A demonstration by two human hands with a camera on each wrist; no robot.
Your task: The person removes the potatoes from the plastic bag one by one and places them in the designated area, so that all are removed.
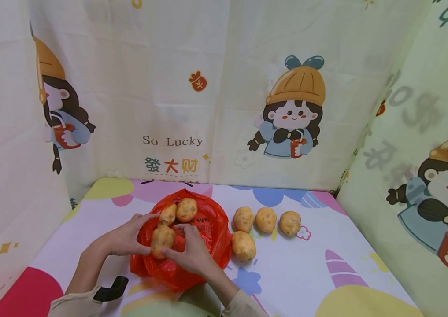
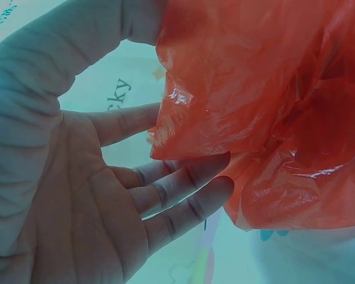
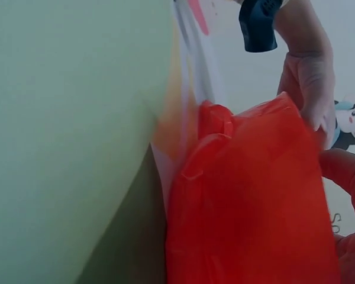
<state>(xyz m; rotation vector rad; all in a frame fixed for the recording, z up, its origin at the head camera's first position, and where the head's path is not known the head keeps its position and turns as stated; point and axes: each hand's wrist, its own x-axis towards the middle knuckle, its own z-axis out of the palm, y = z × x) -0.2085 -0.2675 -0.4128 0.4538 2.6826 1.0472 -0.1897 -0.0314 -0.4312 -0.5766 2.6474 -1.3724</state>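
An opened red plastic bag (image 1: 217,229) spreads on the table in the head view, with several potatoes inside. My left hand (image 1: 130,235) reaches over its left rim, thumb and index finger spread beside a brown potato (image 1: 163,237). From the other side, my right hand (image 1: 192,251) comes in, its thumb near the same potato. Behind lie a slender potato (image 1: 167,215) and a rounder potato (image 1: 186,209). In the left wrist view, the bag (image 2: 225,77) hides the thumb and index fingertips; the other fingers extend loosely. The bag (image 3: 254,195) covers most of the right wrist view.
Right of the bag, a potato (image 1: 243,246) lies in front of a row of three: a left potato (image 1: 243,219), a middle potato (image 1: 266,219) and a right potato (image 1: 290,223). A patterned cloth (image 1: 287,273) covers the table, with printed curtains (image 1: 224,110) around it.
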